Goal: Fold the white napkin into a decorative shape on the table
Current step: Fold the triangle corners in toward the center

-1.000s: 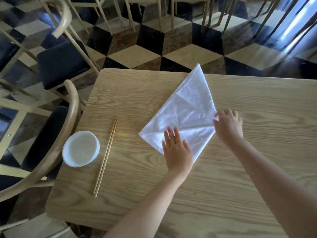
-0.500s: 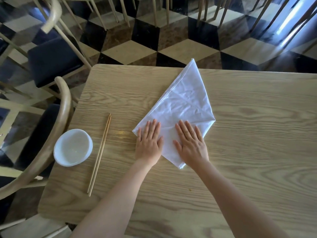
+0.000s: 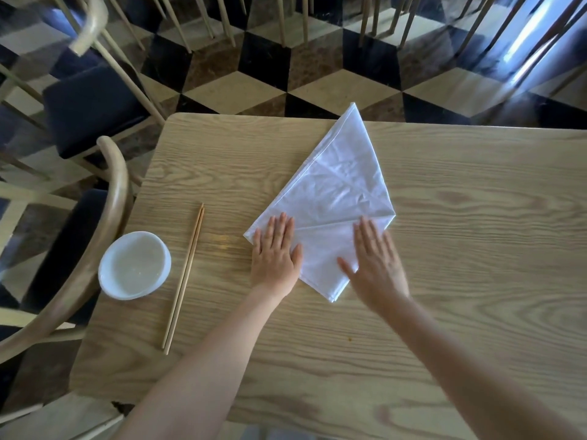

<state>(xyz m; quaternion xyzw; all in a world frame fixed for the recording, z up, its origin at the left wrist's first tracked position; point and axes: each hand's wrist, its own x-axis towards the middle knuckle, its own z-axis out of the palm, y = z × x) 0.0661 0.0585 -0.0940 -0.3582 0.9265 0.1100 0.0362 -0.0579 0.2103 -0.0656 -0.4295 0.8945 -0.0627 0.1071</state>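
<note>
The white napkin lies flat on the wooden table, folded into a kite shape; its long tip reaches past the far edge and a short tip points toward me. A crease runs across it near its widest part. My left hand presses palm-down on the napkin's left corner, fingers spread. On the napkin's lower right flap rests my right hand, also flat and slightly blurred. Neither hand grips anything.
A pair of wooden chopsticks lies left of the napkin. A white bowl sits near the table's left edge. Wooden chairs with dark cushions stand to the left, over a checkered floor.
My hands have spread apart along the napkin's lower flap: the left slid toward the left corner, the right toward the right side. A second ago the right hand was at the napkin's right corner.
</note>
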